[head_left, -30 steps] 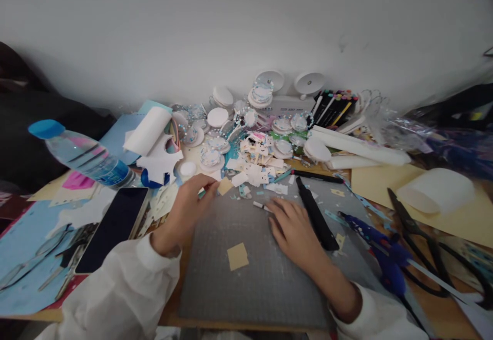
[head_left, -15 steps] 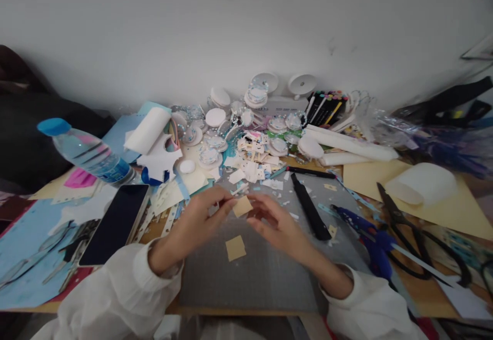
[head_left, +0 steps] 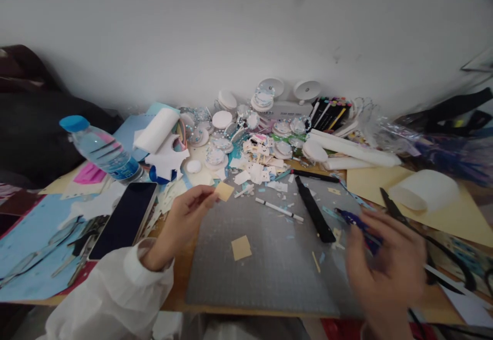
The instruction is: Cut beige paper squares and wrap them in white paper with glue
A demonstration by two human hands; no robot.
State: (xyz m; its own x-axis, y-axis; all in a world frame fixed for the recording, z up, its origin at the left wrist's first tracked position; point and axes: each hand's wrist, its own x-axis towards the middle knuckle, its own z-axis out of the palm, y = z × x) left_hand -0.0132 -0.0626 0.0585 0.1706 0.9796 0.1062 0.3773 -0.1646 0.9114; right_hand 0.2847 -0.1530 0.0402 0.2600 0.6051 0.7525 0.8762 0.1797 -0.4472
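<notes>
My left hand point(head_left: 193, 215) is closed, pinching a small cream paper square point(head_left: 224, 191) by its left edge between thumb and fingertips, just above the grey cutting mat point(head_left: 269, 278). A second cream square point(head_left: 241, 248) lies flat on the mat, to the right of and below that hand. My right hand point(head_left: 389, 268), blurred by motion, is over a blue glue gun point(head_left: 360, 223) at the mat's right side. Its thumb and fingers are apart, with the gun's body showing between them. The gun's rear part is hidden behind the hand.
A white pen point(head_left: 279, 209), a black cutter-like tool point(head_left: 314, 209) and paper scraps lie on the mat. Large scissors point(head_left: 435, 242) are at the right. A phone point(head_left: 123, 222) and a water bottle point(head_left: 103, 150) are on the left. Beaded white discs point(head_left: 215, 157) pile up behind.
My right hand has left the held paper square and moved right to the glue gun. My left hand keeps the square and has shifted slightly left. The white pen on the mat now shows.
</notes>
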